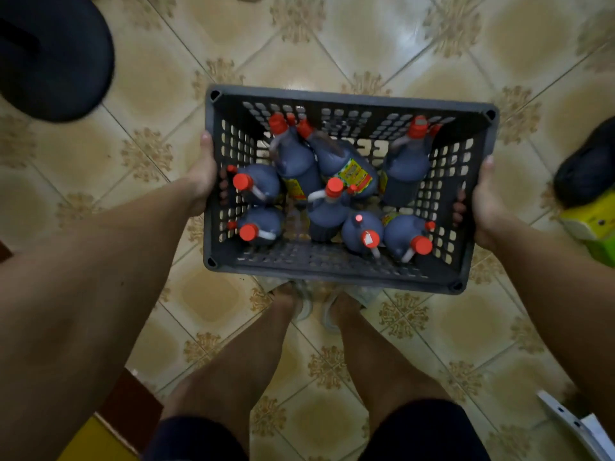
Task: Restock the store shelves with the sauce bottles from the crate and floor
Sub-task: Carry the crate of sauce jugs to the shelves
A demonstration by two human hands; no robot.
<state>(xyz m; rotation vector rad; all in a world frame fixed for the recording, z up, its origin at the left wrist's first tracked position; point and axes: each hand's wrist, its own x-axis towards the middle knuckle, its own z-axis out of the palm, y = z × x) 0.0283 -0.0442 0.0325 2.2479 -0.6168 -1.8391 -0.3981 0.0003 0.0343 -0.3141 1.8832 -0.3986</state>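
I see the tiled floor (349, 41), then the dark slotted crate (336, 271) above my feet. My left hand (199, 181) grips its left wall, my right hand (486, 207) its right wall. Inside, red-capped sauce bottles (296, 158) stand along every wall, some leaning at the centre.

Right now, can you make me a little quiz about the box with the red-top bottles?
1. True or false: both hands hold the crate.
2. What colour are the bottle caps?
A) green B) red C) white
3. Fill in: the bottles sit inside the ____.

Key:
1. True. The left hand and right hand grip its opposite side walls.
2. B, as on this sauce bottle.
3. crate
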